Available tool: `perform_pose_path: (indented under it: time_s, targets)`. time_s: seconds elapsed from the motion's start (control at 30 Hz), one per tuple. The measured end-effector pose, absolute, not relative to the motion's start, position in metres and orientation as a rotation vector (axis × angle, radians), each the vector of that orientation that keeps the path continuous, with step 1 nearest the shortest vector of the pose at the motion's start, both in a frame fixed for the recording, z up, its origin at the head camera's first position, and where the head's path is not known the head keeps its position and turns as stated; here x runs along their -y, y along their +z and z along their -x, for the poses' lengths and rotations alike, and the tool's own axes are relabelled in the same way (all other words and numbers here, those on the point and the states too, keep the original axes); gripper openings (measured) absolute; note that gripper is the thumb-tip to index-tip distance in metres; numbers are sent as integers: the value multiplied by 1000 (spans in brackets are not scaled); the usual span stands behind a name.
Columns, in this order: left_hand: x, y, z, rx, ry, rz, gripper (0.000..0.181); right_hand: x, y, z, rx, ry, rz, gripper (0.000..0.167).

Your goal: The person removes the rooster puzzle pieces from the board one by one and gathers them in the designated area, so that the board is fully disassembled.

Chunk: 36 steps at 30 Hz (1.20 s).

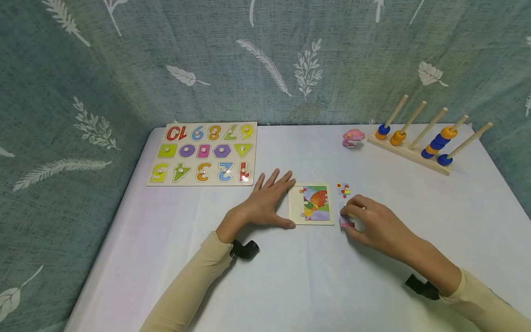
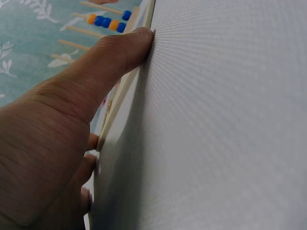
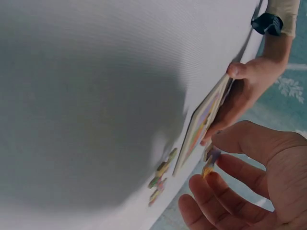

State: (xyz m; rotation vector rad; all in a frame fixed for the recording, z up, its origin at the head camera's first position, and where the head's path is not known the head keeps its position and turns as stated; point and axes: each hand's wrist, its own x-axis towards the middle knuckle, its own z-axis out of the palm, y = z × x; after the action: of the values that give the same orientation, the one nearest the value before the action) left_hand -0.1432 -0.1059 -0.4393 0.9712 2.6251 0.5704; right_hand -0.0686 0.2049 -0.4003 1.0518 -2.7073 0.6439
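A small square wooden puzzle tray (image 1: 296, 214) lies flat on the table, with part of a colourful picture fitted into its right side. My left hand (image 1: 265, 203) spreads its fingers and thumb along the tray's left edge; in the left wrist view the thumb (image 2: 120, 50) touches the edge. To the tray's right, my right hand (image 1: 375, 226) pinches a small puzzle piece (image 3: 211, 155) between thumb and fingers. Its picture is mostly hidden by the fingers. Another loose puzzle piece (image 1: 343, 189) lies beside the tray's upper right.
A wooden number and shape board (image 1: 209, 159) lies at the back left. Toward the back right are a pink toy figure (image 1: 352, 137) and a peg stand (image 1: 408, 156) with blue and orange beads. Patterned green cloth (image 1: 232, 69) hangs behind the table.
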Motion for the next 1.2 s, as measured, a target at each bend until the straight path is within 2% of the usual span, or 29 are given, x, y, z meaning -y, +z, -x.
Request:
perform_pose_path:
  time_s: [0.33, 1.2]
  targets:
    - [105, -437, 143, -2625, 575, -971, 116, -213, -410, 63, 2752, 656, -1006, 21]
    - [100, -431, 146, -2623, 659, -869, 113, -217, -418, 54, 2871, 624, -953, 24]
